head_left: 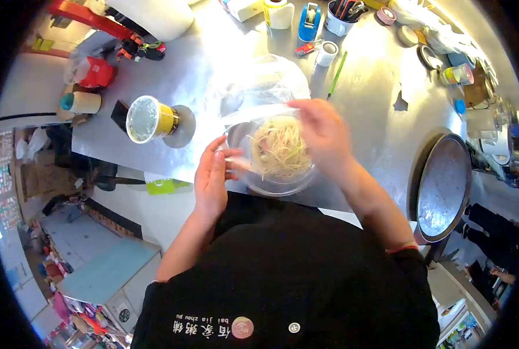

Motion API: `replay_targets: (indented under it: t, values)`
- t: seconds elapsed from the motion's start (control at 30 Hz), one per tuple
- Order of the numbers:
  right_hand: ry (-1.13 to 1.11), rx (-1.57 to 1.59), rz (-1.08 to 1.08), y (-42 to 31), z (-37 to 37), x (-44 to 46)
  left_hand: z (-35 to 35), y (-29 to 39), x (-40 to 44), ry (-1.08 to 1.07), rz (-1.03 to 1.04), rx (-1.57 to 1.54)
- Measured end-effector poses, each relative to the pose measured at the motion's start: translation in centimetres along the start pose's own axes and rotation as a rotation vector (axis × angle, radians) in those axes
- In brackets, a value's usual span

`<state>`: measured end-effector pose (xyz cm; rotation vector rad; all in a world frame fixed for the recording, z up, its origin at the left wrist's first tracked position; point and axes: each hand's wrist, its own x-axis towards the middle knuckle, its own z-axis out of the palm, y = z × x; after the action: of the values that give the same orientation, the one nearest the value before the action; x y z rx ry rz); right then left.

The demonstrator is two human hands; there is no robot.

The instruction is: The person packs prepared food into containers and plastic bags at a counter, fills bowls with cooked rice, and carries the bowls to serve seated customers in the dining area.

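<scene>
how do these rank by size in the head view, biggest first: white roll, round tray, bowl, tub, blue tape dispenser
1. bowl and round tray, too close to rank
2. tub
3. blue tape dispenser
4. white roll

On the table (381,139), the bowl (277,191) sits at the frame's centre, food (282,148) in it, a bag (259,81) just above. A tub (144,119) stands left; a tape dispenser (310,23) and mug (335,25) line the top; a tray (444,186) lies right.
</scene>
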<state>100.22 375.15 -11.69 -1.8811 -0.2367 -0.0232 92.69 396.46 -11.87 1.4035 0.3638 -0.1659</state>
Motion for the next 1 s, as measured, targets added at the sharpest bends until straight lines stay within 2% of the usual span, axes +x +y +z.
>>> replay_targets:
  t: [0.03,0.07,0.13,0.27,0.3,0.37,0.43,0.5,0.63,0.67,0.7,0.8,1.0]
  values:
    - [-0.066,-0.122,-0.108,-0.2,1.6,1.0,-0.2,-0.3,0.0,-0.001,-0.005,-0.007]
    - [-0.07,-0.129,-0.104,-0.4,3.0,1.9,-0.5,-0.8,-0.1,0.033,-0.02,0.113]
    - [-0.301,-0.282,-0.061,-0.4,4.6,3.3,-0.4,-1.4,0.2,0.074,-0.066,0.285]
    - [-0.404,-0.526,-0.06,1.6,4.1,4.9,0.5,-2.5,2.0,0.06,-0.083,0.344]
    - [-0.366,-0.524,-0.038,1.6,3.0,4.8,0.9,-2.4,2.5,0.066,-0.087,0.334]
    - [-0.335,-0.522,-0.013,2.2,1.3,4.2,1.6,-1.8,3.0,0.056,0.133,0.77]
    - [-0.152,-0.412,-0.06,2.8,0.5,2.5,2.0,-1.8,3.3,0.063,0.187,0.777]
    - [-0.114,-0.433,-0.06,2.6,0.2,0.8,2.3,-1.5,3.5,0.034,0.297,0.849]
    - [0.052,-0.398,-0.057,3.4,0.1,-2.0,2.8,-1.4,3.3,-0.007,0.325,0.913]
    - [0.105,-0.408,-0.053,3.4,0.0,-2.6,2.8,-1.9,3.5,0.017,0.445,0.944]
    - [0.114,-0.405,-0.045,3.4,-0.1,-3.0,2.9,-2.1,3.6,0.039,0.566,0.97]
    - [0.141,-0.424,-0.014,3.0,-0.4,-4.1,3.4,-1.8,3.0,0.026,0.687,1.047]
    - [0.209,-0.445,-0.052,2.1,-0.5,-5.4,5.0,-0.9,1.2,-0.114,0.789,1.072]
